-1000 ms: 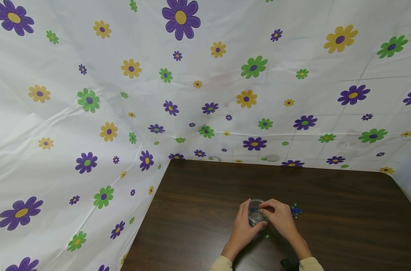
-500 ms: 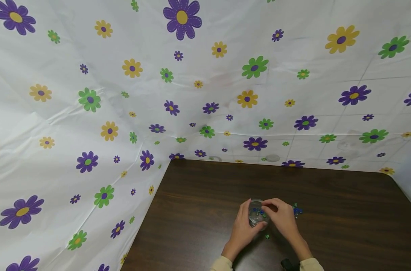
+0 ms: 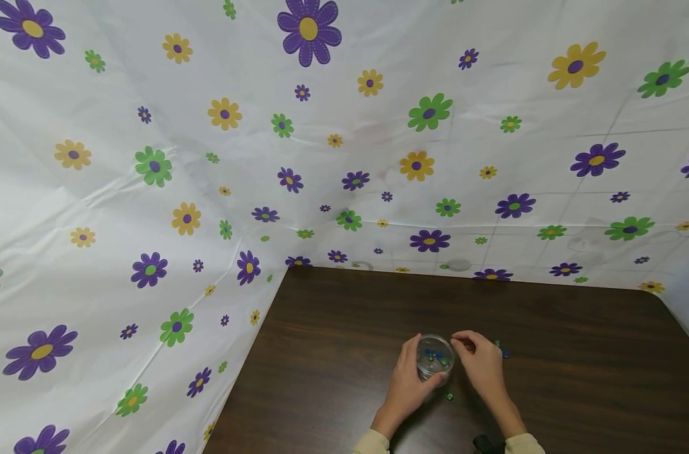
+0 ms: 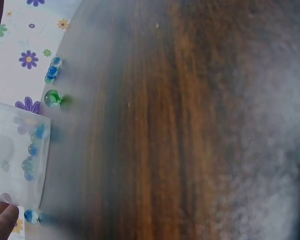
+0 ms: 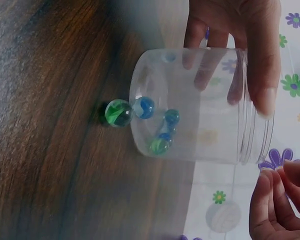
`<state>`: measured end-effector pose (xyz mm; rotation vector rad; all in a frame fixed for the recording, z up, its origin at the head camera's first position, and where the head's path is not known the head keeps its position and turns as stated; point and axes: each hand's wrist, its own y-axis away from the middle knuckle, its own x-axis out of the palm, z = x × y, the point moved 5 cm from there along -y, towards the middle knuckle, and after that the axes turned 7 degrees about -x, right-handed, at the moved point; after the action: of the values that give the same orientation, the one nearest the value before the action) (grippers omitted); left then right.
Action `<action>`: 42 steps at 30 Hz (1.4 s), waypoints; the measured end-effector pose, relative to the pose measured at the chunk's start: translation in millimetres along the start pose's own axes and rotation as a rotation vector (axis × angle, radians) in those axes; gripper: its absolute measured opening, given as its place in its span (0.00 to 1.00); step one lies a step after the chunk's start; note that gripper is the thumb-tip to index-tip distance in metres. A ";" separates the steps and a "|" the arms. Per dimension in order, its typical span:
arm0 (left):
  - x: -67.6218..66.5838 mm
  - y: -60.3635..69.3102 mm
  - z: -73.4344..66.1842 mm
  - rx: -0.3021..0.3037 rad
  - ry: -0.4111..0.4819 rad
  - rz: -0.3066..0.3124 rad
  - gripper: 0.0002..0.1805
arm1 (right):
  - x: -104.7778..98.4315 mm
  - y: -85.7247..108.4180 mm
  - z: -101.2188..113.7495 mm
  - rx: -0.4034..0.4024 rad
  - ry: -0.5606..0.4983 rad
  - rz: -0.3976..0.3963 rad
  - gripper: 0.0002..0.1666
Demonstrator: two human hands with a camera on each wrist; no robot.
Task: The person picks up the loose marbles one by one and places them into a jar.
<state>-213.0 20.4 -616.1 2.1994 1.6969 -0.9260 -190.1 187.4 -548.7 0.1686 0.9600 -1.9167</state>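
Note:
My left hand [image 3: 408, 378] grips a clear plastic jar [image 3: 435, 337] from its side, the thumb near the front. Inside, several blue and green glass marbles [image 5: 160, 145] lie on the bottom. Just right of the jar's open top is my right hand [image 3: 483, 366], its fingers curled and thumb and fingertips together, with no marble visible between them. A green marble [image 3: 449, 396] lies on the table in front of the jar. More marbles [image 3: 505, 353] lie behind the right hand, which partly hides them in the head view.
The dark wood-grain table [image 3: 333, 353] stands against a white sheet [image 3: 322, 120] printed with purple, yellow and green flowers. In the left wrist view a blue marble [image 4: 31, 216] shows close to the jar and the left fingers.
My right hand has moved from over the jar's mouth to the right, beside the rim. More marbles show in the jar than a second ago. The left hand keeps its hold.

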 end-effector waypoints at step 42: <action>-1.2 1.8 0.9 -0.037 0.001 0.021 0.48 | 18.3 47.8 -48.4 0.060 -0.227 0.689 0.11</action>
<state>-211.8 18.4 -616.4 2.1895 1.6749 -0.8814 -174.6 196.4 -616.8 0.2704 0.5856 -1.2926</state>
